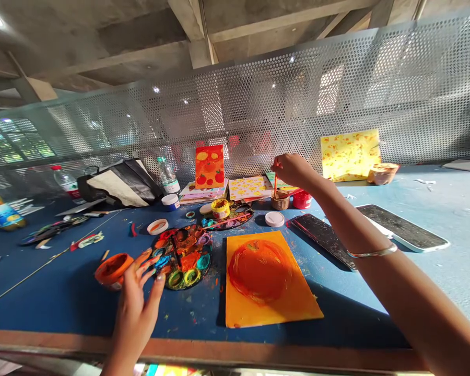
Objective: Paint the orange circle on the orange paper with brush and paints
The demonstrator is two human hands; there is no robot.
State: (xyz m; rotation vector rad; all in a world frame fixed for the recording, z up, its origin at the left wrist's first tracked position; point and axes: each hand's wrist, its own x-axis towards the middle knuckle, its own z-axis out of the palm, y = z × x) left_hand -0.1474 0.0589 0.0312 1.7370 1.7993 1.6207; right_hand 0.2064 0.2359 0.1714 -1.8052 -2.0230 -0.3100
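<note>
My right hand (289, 166) reaches far out and is closed on an upright paintbrush (275, 184), whose lower end is down inside a small brown-stained cup (280, 201). My left hand (139, 292) hovers over the near left of the table with fingers spread, holding nothing. It is beside an orange paint jar (113, 270) and the near edge of a paint-covered palette (188, 259). Between my arms lies a yellow-orange canvas (297, 303) bearing a painted orange-red round fruit (260, 271).
A phone (317, 237) and another dark-screened device (405, 227) lie under and beyond my right forearm. Behind stand a red painting (209, 167), a yellow painting (350, 154), a yellow paint jar (220, 210), a water bottle (167, 175) and a black bag (121, 183). A perforated metal screen (250, 109) backs the table.
</note>
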